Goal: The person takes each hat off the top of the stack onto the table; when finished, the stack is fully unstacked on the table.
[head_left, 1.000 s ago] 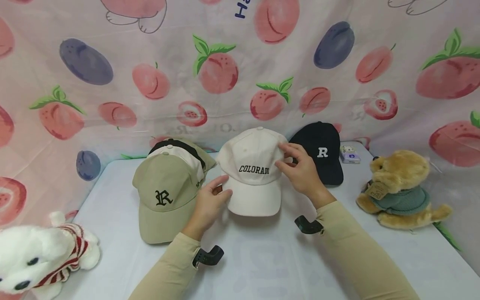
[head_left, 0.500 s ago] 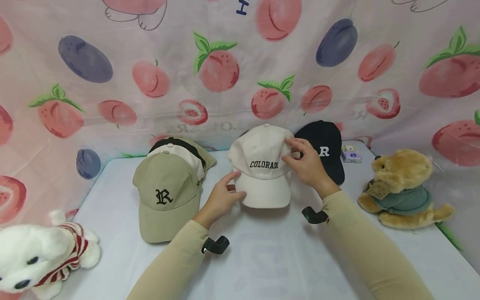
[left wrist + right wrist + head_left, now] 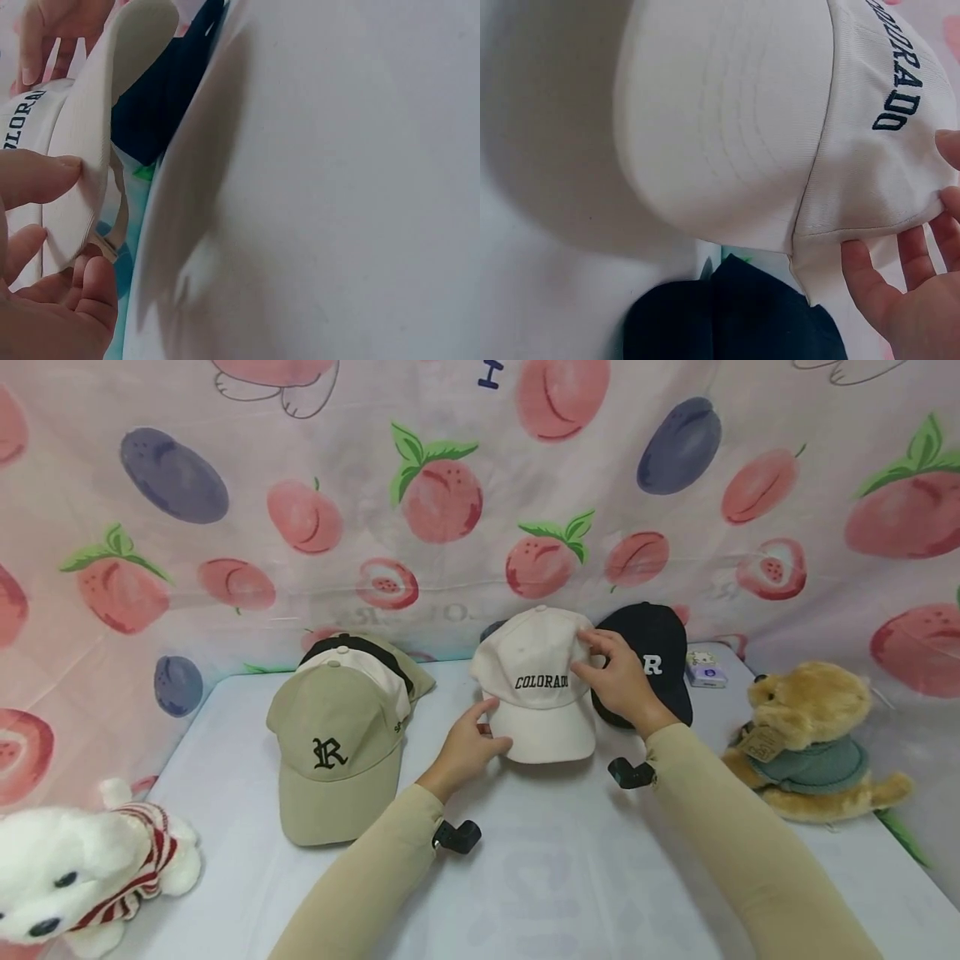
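Observation:
A white baseball cap (image 3: pixel 536 647) lettered COLORADO faces me between both hands, brim toward me. My left hand (image 3: pixel 467 747) grips the left edge of its brim; the left wrist view shows the thumb (image 3: pixel 45 178) on top and fingers curled beneath. On the cap's other side, my right hand (image 3: pixel 622 681) pinches the crown near its lower edge, fingers (image 3: pixel 870 281) under the rim in the right wrist view. The brim casts a shadow on the white cloth below. Partly hidden behind the right hand is a black cap (image 3: pixel 637 631) with a white R.
Left of the hands, a khaki cap (image 3: pixel 333 718) lies overlapping other caps behind it. A small purple-and-white pack (image 3: pixel 705 671) sits at the back right. A brown plush bear (image 3: pixel 813 702) is at right, a white plush dog (image 3: pixel 82 860) at front left. A fruit-print cloth (image 3: pixel 450 585) hangs behind.
Both hands have carried the white cap to the right and slightly back, close to the black cap, which it now overlaps more. The grips look the same.

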